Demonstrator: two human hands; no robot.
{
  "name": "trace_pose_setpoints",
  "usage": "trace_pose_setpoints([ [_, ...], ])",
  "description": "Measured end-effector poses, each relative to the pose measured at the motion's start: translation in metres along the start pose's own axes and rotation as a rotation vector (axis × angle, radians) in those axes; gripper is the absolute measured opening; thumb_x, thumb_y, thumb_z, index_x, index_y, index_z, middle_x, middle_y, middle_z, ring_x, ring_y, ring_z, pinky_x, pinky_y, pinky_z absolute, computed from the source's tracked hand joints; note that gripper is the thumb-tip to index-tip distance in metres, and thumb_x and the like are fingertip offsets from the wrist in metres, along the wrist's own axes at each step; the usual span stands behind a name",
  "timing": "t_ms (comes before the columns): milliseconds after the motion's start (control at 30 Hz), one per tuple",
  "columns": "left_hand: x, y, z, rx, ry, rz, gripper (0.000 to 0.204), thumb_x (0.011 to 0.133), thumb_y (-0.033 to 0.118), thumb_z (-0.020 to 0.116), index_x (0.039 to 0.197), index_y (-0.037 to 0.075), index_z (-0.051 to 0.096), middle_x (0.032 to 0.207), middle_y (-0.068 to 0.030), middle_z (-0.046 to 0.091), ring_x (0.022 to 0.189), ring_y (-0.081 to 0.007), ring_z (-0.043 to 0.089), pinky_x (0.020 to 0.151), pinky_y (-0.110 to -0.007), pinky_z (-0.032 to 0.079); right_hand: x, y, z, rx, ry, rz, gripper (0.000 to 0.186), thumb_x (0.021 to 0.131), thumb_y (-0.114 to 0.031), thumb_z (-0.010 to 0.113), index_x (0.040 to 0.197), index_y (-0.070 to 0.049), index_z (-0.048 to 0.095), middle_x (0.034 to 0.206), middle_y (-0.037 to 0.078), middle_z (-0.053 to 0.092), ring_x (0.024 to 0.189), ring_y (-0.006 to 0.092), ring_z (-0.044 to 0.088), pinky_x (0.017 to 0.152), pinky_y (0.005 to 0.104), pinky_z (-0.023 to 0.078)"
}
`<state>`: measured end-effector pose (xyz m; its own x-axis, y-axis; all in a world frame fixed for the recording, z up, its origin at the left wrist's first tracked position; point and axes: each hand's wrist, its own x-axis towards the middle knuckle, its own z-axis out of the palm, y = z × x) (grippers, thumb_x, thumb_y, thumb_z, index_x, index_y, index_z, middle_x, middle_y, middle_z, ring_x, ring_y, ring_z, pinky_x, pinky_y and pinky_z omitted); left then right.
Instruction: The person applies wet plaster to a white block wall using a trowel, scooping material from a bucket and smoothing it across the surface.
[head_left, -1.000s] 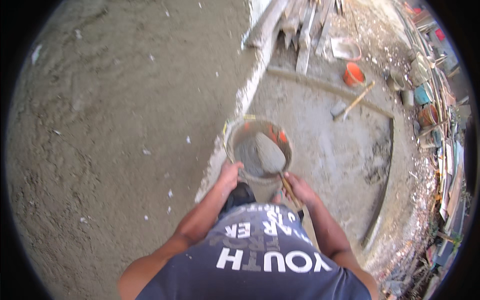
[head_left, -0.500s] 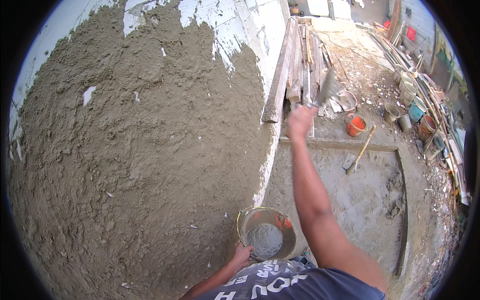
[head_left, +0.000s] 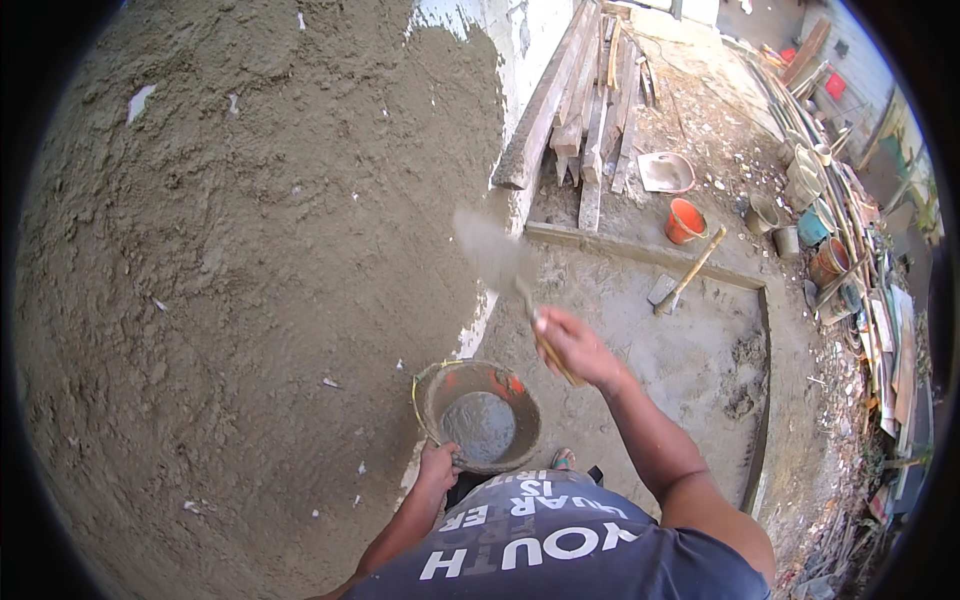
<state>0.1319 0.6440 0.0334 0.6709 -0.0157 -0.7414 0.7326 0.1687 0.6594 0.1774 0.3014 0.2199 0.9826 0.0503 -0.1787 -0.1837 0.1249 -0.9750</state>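
My right hand point(head_left: 575, 347) is closed around the handle of a trowel point(head_left: 492, 252), whose blade is blurred by motion and points up and left toward the wall. My left hand point(head_left: 439, 466) grips the near-left rim of a bucket point(head_left: 433, 408) held against my front. Wet grey mortar point(head_left: 478, 428) lies in the bottom of the bucket, and orange patches show on its smeared inside. Rough wet mortar covers most of the wall point(head_left: 250, 260) on my left, with a few pale bits showing through.
A low-edged mixing bed point(head_left: 620, 345) holds wet mortar and a hoe point(head_left: 690, 272). Beyond are stacked timbers point(head_left: 570, 110), a pale basin point(head_left: 666, 172) and an orange bucket point(head_left: 686, 220). Several buckets and long poles point(head_left: 850, 220) line the right side.
My right hand has come down and nearer with the trowel, its blade swinging left toward the wall. The bucket in my left hand appears farther left, and the whole view has shifted.
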Motion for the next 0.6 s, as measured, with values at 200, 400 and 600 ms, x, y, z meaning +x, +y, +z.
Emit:
trace_pose_setpoints([
  [200, -0.002, 0.005, 0.058, 0.178, -0.097, 0.157, 0.056, 0.079, 0.000, 0.055, 0.134, 0.004, 0.049, 0.110, -0.0117, 0.065, 0.089, -0.0259, 0.065, 0.064, -0.037, 0.053, -0.033, 0.168, -0.053, -1.266, -0.255, 0.073, 0.035, 0.098, -0.039, 0.046, 0.119, -0.012, 0.057, 0.093, 0.021, 0.068, 0.086, 0.0408, 0.067, 0.073, 0.0506, 0.052],
  [400, -0.002, 0.017, 0.114, 0.469, -0.233, 0.399, 0.050, 0.080, -0.001, 0.056, 0.129, -0.002, 0.053, 0.105, -0.0142, 0.067, 0.089, -0.0226, 0.066, 0.075, -0.036, 0.054, 0.001, 0.178, -0.053, -1.897, -0.290, -0.109, 0.029, 0.094, -0.029, 0.052, 0.101, -0.005, 0.067, 0.089, 0.012, 0.071, 0.081, 0.0282, 0.070, 0.069, 0.0458, 0.055],
  [600, -0.021, 0.034, 0.163, 0.463, -0.268, 0.235, 0.055, 0.079, -0.002, 0.056, 0.133, -0.002, 0.050, 0.102, -0.0144, 0.066, 0.087, -0.0215, 0.065, 0.076, -0.035, 0.053, -0.025, 0.179, -0.102, -1.541, -0.532, 0.197, 0.031, 0.092, -0.033, 0.055, 0.096, -0.007, 0.072, 0.098, 0.017, 0.071, 0.089, 0.0322, 0.070, 0.079, 0.0460, 0.055],
])
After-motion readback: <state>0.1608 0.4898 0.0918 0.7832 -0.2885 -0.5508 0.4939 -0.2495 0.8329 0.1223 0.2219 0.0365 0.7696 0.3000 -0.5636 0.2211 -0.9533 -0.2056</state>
